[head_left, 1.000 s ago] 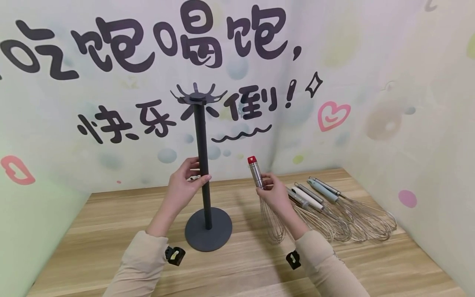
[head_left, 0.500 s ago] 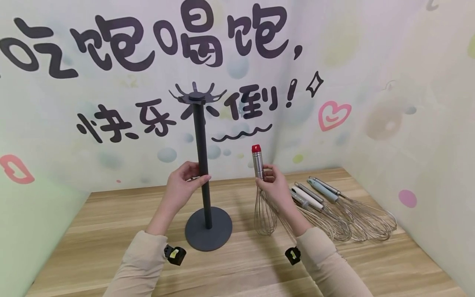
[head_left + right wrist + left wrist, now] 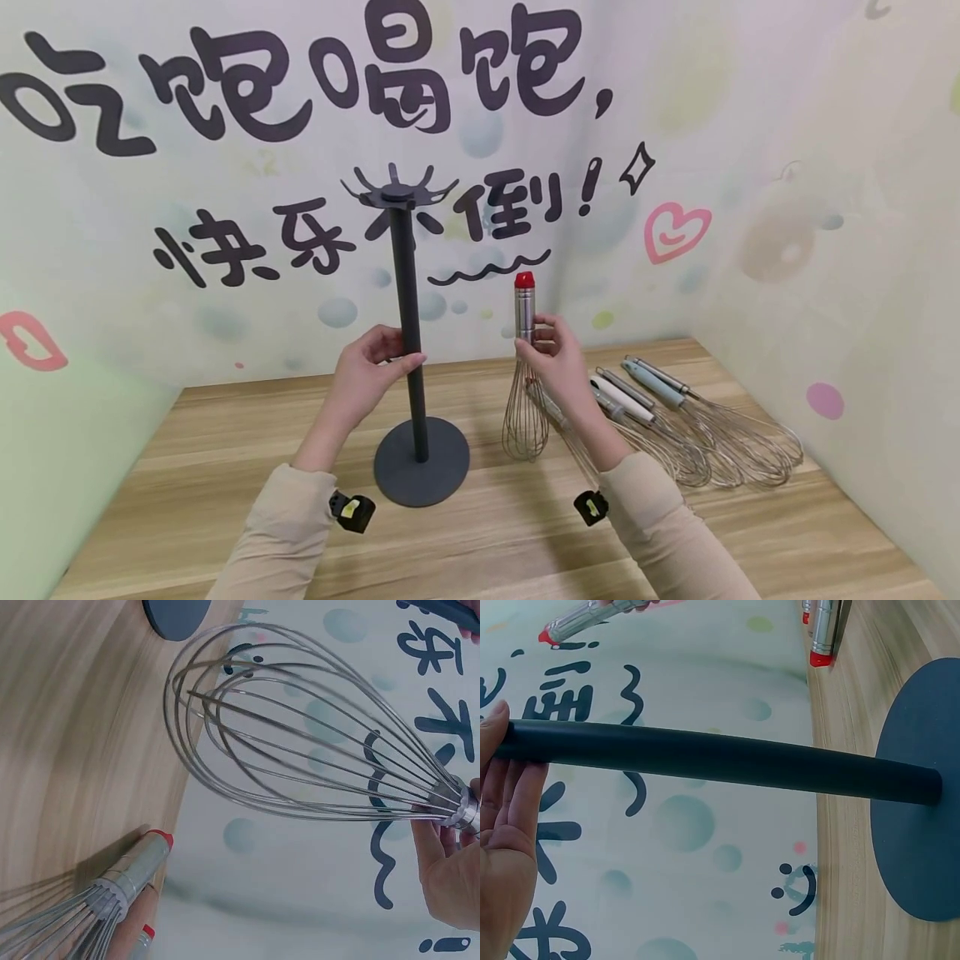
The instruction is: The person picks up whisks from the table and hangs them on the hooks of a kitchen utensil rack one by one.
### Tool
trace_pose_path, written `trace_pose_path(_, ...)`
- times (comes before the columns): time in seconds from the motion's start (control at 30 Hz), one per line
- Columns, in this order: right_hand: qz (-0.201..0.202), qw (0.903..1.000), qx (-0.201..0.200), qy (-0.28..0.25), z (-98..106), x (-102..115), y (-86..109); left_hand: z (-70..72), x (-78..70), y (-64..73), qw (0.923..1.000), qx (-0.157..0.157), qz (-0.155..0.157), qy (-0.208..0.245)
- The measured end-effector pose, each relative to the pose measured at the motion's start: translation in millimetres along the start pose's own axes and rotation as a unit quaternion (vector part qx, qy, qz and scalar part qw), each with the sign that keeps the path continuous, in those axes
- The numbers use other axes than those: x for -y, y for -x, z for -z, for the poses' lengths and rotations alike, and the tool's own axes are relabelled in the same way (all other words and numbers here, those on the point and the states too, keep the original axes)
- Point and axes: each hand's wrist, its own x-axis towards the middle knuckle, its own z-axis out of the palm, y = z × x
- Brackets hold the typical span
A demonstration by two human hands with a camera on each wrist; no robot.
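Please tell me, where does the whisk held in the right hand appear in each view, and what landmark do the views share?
Head: right of centre, the whisk, held upright.
Left wrist: top left, only part of its handle in frame.
Right wrist: its wire loops across the upper middle, handle cut by the right edge.
Shared landmark: the stand's round base, below centre in head, right edge in left wrist, top edge in right wrist.

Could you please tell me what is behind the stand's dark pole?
The lettered wall and, lower, the wooden tabletop; part of one character directly behind the pole is covered.
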Motion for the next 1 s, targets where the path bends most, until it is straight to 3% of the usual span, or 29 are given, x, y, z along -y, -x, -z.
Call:
trace_pose_path(0.67, 0.045, 0.9967, -0.022, -0.064, 4, 33, -4.7, 2.6, -0.7, -0.7, 0.9996, 0.019, 0.020, -0.002)
trace_pose_path(1.0, 0.068, 0.9961, -0.025, -0.051, 12, 54, -4.7, 3.0, -0.8, -1.0, 0.9997, 0.021, 0.013, -0.001)
